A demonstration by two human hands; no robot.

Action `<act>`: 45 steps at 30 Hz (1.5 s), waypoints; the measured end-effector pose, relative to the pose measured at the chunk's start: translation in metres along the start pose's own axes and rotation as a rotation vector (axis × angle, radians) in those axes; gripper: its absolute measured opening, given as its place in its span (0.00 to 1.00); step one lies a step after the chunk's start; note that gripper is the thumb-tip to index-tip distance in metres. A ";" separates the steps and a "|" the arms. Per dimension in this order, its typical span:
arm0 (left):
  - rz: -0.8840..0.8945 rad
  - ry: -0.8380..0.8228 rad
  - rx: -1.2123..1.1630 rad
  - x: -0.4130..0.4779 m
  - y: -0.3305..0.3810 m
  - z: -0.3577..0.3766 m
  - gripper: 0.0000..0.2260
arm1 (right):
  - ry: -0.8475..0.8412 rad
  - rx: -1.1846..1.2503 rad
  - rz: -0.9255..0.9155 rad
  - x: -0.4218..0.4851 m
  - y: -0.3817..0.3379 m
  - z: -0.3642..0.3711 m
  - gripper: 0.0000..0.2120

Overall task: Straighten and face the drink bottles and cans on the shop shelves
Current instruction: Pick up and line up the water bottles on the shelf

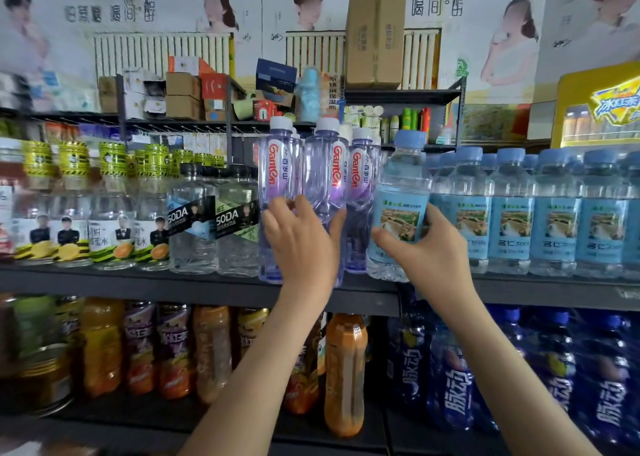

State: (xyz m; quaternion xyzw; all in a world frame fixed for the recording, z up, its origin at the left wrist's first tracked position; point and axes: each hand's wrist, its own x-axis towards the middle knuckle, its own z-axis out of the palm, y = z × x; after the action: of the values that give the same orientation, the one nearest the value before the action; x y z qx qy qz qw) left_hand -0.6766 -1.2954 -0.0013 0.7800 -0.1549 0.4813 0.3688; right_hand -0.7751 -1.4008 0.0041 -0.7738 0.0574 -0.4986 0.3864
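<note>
Left hand point(303, 244) wraps middle purple-tinted clear plastic Ganten bottle point(325, 171); right hand point(429, 251) grips blue-capped, blue-labelled clear water bottle point(398, 195), both at dark shelf point(138, 282) front edge.

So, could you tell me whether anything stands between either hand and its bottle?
Nothing visible does: the left hand grips the middle Ganten bottle, and the right hand grips the blue-labelled water bottle.

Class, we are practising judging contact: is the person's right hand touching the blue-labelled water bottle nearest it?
Touching. The head view shows the right hand gripping the blue-labelled water bottle, thumb across its label, fingers round its right side.
</note>
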 end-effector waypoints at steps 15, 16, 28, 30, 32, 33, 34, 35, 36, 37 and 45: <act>0.004 -0.260 -0.129 -0.021 -0.022 -0.013 0.28 | -0.050 0.096 0.040 -0.014 -0.005 0.034 0.10; 0.002 -0.261 -0.131 -0.021 -0.022 -0.013 0.28 | -0.054 0.100 0.046 -0.015 -0.005 0.034 0.10; 0.184 -0.195 -0.515 -0.049 0.023 -0.030 0.13 | -0.028 0.179 0.153 -0.039 0.002 -0.018 0.12; 0.168 -0.312 -0.651 -0.060 0.045 -0.029 0.10 | -0.016 0.195 0.180 -0.044 0.006 -0.042 0.12; 0.160 -0.361 -0.747 -0.071 0.069 -0.027 0.09 | 0.000 0.222 0.200 -0.047 0.010 -0.071 0.13; 0.168 -0.370 -0.779 -0.075 0.082 -0.026 0.08 | 0.007 0.239 0.209 -0.048 0.012 -0.086 0.13; 0.179 -0.389 -0.802 -0.081 0.097 -0.025 0.08 | 0.014 0.244 0.212 -0.048 0.015 -0.103 0.12; 0.191 -0.422 -0.820 -0.086 0.112 -0.024 0.08 | 0.024 0.235 0.213 -0.049 0.019 -0.121 0.12; 0.202 -0.466 -0.843 -0.093 0.128 -0.024 0.09 | 0.036 0.222 0.214 -0.050 0.024 -0.138 0.11; 0.209 -0.519 -0.873 -0.100 0.143 -0.024 0.10 | 0.048 0.206 0.214 -0.052 0.029 -0.156 0.11; 0.188 -0.827 -0.799 -0.151 0.225 -0.009 0.30 | -0.036 0.122 0.214 -0.053 0.075 -0.245 0.12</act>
State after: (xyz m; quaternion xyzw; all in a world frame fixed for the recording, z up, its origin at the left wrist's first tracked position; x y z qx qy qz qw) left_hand -0.8906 -1.4593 -0.0336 0.6864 -0.5241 0.0717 0.4990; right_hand -0.9792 -1.5598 -0.0335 -0.7472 0.1022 -0.4429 0.4849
